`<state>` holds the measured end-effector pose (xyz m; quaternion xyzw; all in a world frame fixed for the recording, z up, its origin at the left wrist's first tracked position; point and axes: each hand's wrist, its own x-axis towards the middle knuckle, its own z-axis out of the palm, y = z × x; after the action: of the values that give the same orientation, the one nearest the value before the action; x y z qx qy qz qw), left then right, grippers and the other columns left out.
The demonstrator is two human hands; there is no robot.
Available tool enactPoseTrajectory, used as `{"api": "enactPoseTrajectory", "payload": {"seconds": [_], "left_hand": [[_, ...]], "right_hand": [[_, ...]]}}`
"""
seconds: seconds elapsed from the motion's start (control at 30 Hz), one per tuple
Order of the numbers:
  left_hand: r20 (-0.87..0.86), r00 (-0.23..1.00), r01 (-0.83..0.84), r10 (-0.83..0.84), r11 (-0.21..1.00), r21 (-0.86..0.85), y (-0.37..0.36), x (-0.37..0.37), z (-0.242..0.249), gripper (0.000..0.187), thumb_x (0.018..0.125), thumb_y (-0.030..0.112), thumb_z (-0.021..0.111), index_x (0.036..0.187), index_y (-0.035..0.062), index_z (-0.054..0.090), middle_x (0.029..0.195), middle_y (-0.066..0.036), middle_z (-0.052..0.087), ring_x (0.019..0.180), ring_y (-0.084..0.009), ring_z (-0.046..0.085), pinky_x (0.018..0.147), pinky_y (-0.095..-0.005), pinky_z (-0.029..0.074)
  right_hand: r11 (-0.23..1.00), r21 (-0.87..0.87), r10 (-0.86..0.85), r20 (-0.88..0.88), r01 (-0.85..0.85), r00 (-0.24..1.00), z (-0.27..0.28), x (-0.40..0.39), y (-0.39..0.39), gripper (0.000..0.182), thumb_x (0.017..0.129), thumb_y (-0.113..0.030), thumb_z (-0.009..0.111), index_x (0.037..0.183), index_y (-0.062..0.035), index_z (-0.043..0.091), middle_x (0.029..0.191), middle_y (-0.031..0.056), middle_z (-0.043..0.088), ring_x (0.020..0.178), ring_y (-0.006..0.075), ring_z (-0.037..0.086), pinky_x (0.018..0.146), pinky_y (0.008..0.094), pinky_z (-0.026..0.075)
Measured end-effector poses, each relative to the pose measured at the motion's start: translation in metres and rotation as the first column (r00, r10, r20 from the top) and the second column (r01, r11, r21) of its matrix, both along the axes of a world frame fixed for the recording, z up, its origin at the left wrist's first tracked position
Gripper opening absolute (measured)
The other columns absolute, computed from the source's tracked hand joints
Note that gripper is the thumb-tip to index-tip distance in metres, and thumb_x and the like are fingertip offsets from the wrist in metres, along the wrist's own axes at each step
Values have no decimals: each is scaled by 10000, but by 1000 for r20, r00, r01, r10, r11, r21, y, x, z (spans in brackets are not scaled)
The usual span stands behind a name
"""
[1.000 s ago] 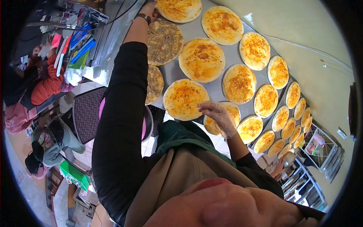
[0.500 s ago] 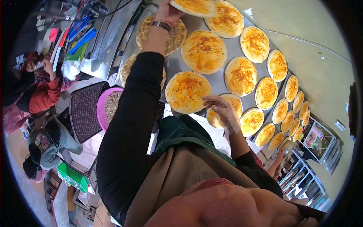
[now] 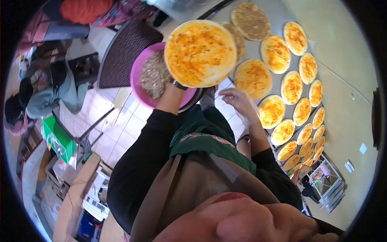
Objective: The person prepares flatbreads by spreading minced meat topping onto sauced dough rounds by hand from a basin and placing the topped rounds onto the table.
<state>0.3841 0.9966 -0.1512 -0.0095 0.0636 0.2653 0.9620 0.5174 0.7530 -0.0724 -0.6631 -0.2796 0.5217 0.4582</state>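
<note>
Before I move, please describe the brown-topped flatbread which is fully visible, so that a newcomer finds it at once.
Start at the grey table by the pale wall. Near the picture's top edge lies a round, brown-topped flatbread. It shows whole; the second brown one is partly hidden behind the raised flatbread, and its other neighbours are orange.

Smooth plastic basin (image 3: 135, 76), smooth metal table (image 3: 253, 49), matt cloth sleeves (image 3: 137, 163)

Bright light falls on the bread (image 3: 200, 53) and floor (image 3: 109, 141); fisheye distortion bends the outer view, blackness filling the corners.
</note>
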Motion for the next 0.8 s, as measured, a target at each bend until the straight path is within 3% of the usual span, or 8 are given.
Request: {"api": "enactPoseTrajectory", "payload": {"seconds": [0.13,0.23,0.33,0.43,0.57,0.67,0.73,0.8], "left_hand": [[-63,995,-72,72,997,-1,37,-180,-54,770,939,672,369,1467,111,391,1462,-144,456,1282,-336,489,1044,-537,423],[-124,983,-135,133,991,-10,51,-286,-73,784,934,688,358,1475,121,381,1485,-137,438,1309,-339,469,1067,-551,406],[-228,954,-205,194,978,-25,55,-349,-75,778,936,682,361,1473,121,384,1482,-136,442,1306,-337,473,1065,-548,409],[-300,929,-242,217,969,-48,49,-384,-82,771,938,676,364,1472,120,387,1478,-136,446,1303,-336,476,1064,-546,411],[-329,917,-264,224,961,-82,37,-397,-93,762,941,668,368,1469,120,391,1474,-135,452,1299,-334,480,1063,-544,413],[-330,916,-272,229,958,-90,36,-394,-97,756,942,662,371,1468,120,393,1470,-134,456,1296,-332,483,1062,-541,415],[-323,918,-271,229,958,-91,38,-387,-100,751,944,658,373,1467,119,395,1468,-133,459,1294,-332,485,1061,-540,417],[-313,921,-273,233,958,-88,40,-380,-99,747,945,654,375,1466,119,397,1465,-133,461,1292,-331,487,1060,-539,418]], "right_hand": [[918,7,343,485,-395,804,-83,-76,78,276,807,-297,729,996,-96,721,979,91,707,924,281,670,797,363,534],[869,-220,487,540,-444,686,-127,-126,149,429,830,-350,703,1155,-71,668,972,156,699,957,287,680,854,384,521],[809,-391,588,544,-439,599,-155,-183,195,573,807,-425,714,1272,-109,602,1216,213,612,1154,346,588,953,433,474],[758,-594,640,593,-271,489,-190,-245,196,666,804,-385,706,1355,-71,501,1526,296,207,1340,526,301,1038,526,393],[716,-675,644,543,-175,539,-234,-264,196,468,804,-265,675,1215,-57,592,1415,271,422,1309,465,386,1031,449,413],[817,-447,572,704,-364,420,-289,-244,181,257,793,-173,632,1037,-97,661,1142,211,637,1160,396,541,968,403,458],[926,-365,265,444,-98,856,-283,-228,174,154,814,-168,594,917,-86,673,909,152,700,946,364,629,900,399,490],[923,-372,284,475,-102,833,-339,-202,151,207,828,-224,603,962,-85,677,925,143,707,916,371,640,892,418,493]]}}
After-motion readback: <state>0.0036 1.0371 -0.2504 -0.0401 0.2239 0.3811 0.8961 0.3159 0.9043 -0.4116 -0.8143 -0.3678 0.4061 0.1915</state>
